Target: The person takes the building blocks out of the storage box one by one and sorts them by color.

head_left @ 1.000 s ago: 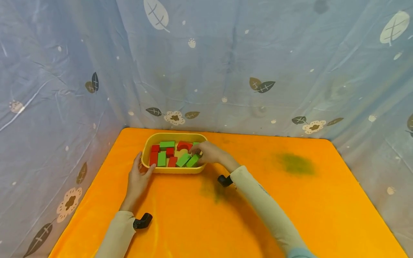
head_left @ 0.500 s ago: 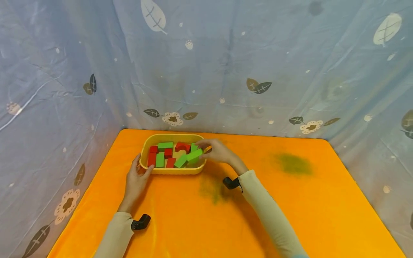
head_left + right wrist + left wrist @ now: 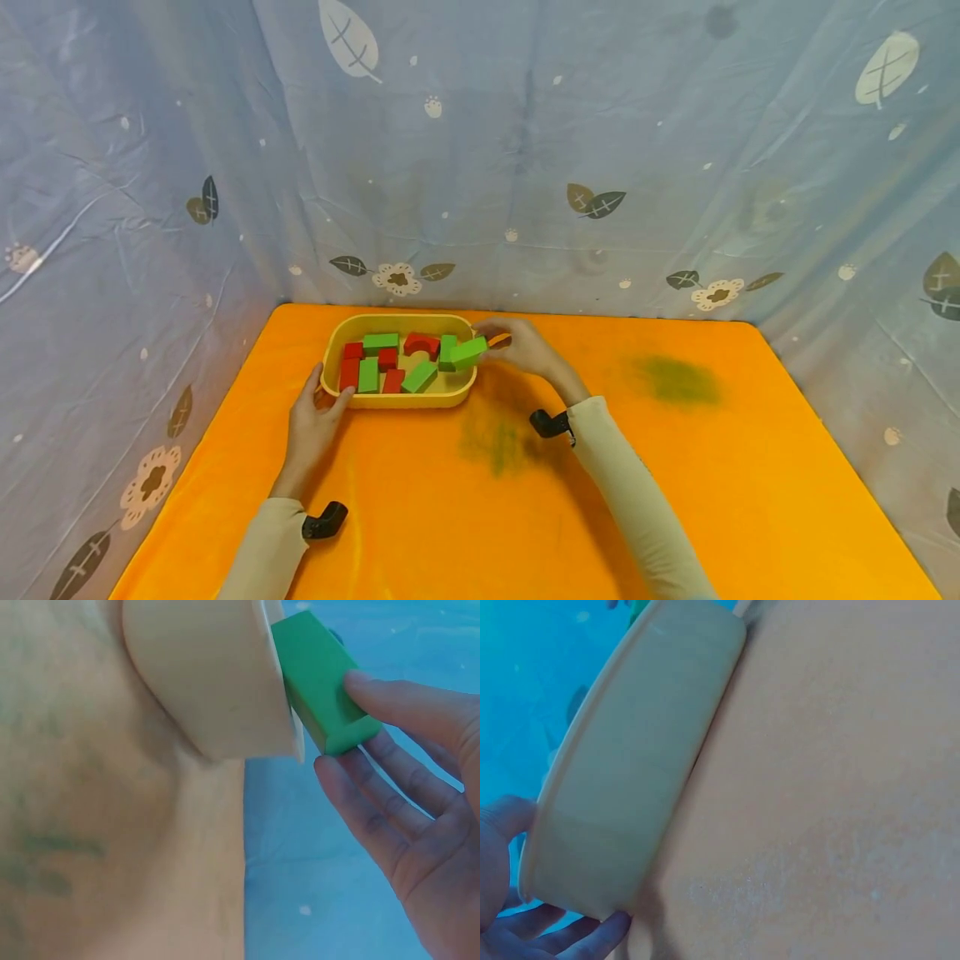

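Note:
A yellow plastic tub (image 3: 408, 401) stands near the table's back left, with red and green toy blocks lying in it. My left hand (image 3: 311, 423) grips the tub's left end, thumb at the rim and fingers along the outer wall, as the left wrist view shows. At the right end, my right hand (image 3: 525, 346) pinches a green rectangular block (image 3: 319, 679) between thumb and fingers. That block is tilted and overlaps the tub's right rim. Below it in the tub stands another green block (image 3: 447, 353), beside a red arch block (image 3: 422, 343).
An orange cloth (image 3: 465, 500) covers the table and bears green stains (image 3: 678, 379) at the right. A blue-grey patterned curtain (image 3: 480, 167) hangs close behind and along both sides. Each wrist wears a black camera mount (image 3: 326, 522).
The right hand has lifted the green block from the tub's right side and moved it rightward and up to the rim. The left hand has stayed at the tub's left end.

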The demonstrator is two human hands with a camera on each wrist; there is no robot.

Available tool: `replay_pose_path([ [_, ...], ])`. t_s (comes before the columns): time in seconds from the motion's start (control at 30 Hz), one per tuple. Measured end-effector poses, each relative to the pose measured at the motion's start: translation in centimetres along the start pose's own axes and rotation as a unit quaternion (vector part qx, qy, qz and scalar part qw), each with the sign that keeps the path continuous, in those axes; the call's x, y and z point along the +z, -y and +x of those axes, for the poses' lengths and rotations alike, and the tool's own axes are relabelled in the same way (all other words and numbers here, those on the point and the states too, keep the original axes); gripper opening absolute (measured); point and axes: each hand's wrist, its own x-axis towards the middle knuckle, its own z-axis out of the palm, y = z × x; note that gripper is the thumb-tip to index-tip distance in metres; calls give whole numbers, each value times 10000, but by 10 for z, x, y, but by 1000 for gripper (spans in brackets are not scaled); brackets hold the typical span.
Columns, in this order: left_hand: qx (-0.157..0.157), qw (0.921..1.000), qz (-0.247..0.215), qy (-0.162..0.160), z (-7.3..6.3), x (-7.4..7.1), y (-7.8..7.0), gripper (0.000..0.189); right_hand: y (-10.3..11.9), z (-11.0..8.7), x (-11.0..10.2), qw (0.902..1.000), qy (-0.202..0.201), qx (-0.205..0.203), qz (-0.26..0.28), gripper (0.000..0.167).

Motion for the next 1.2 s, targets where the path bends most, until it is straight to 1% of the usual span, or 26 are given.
replay_pose_path([
  [0.17, 7, 10000, 94, -19, 0, -1, 1, 81, -7, -5, -4, 9987, -106, 74, 497, 48],
  [0.27, -9, 9999, 133, -17, -1, -1, 1, 81, -10, -8, -7, 9980, -235, 134, 573, 47],
  [0.47, -33, 9999, 133, 1, -1, -1, 1, 81, -13, -10, -15, 9969, -677, 92, 384, 42],
  [0.57, -30, 10000, 89, 9, -2, -2, 1, 81, -16, -12, -18, 9954, -865, 130, 379, 40],
  [0.77, 18, 10000, 6, -34, -2, -1, 2, 81, -29, -14, -20, 9937, -1040, 186, 364, 41],
  [1.03, 120, 9999, -67, -62, -1, 1, 4, 80, -48, -17, -20, 9892, -1366, 468, 253, 42],
  [1.2, 70, 9999, -38, -69, 0, 1, 5, 81, -55, -17, -18, 9882, -1418, 561, -169, 40],
])
